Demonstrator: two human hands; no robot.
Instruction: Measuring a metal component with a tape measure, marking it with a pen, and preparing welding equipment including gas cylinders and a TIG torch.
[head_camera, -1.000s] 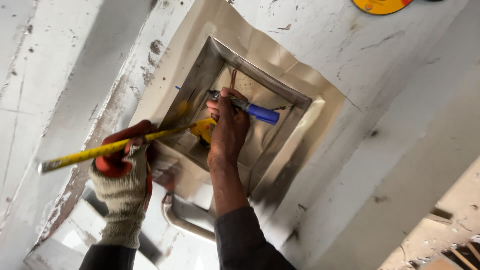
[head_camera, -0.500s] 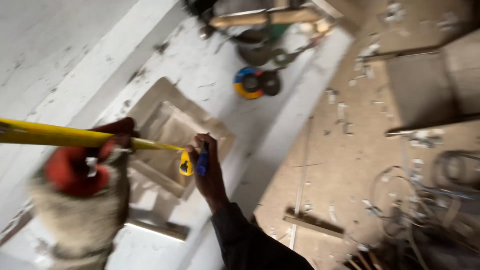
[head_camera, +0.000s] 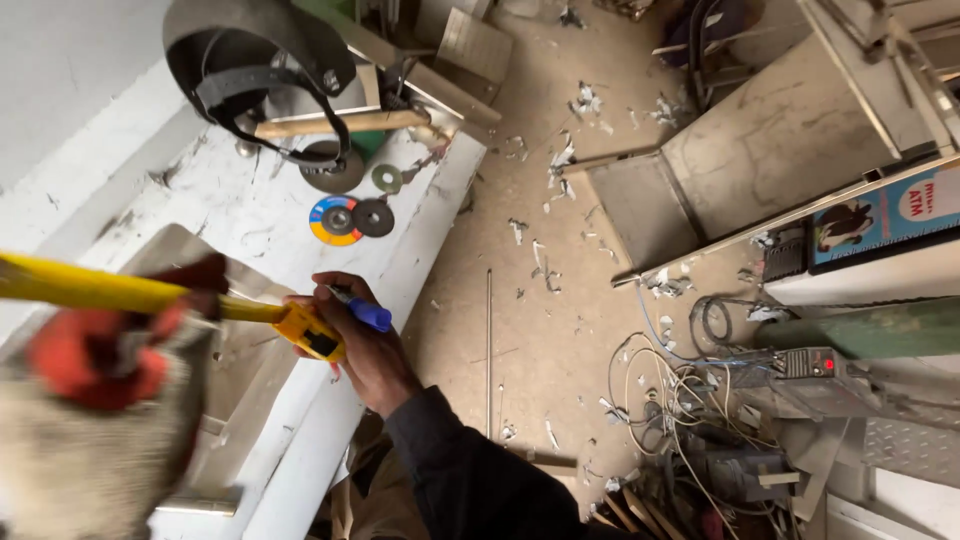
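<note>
yellow tape measure with blade extended leftward; blue-capped marker lies across its case.

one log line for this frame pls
left hand: gloved, on yellow tape blade | right hand: yellow tape measure case plus blue marker | under: white bench

Soft, even daylight fills the scene, bright without harsh sun. The white tabletop is the lightest surface and nearly washes out toward the upper left corner, where detail in the paint is lost. Shadows are faint and short; the darkest patches lie under the dark helmet beyond the tabletop and among the cables to its right. The gloved left hand, nearest the lens, is smeared by motion blur (its knit texture is unreadable), and the yellow tape it holds streaks too. The right hand is sharp. Wide-angle stretch bends lines toward the edges.
</note>
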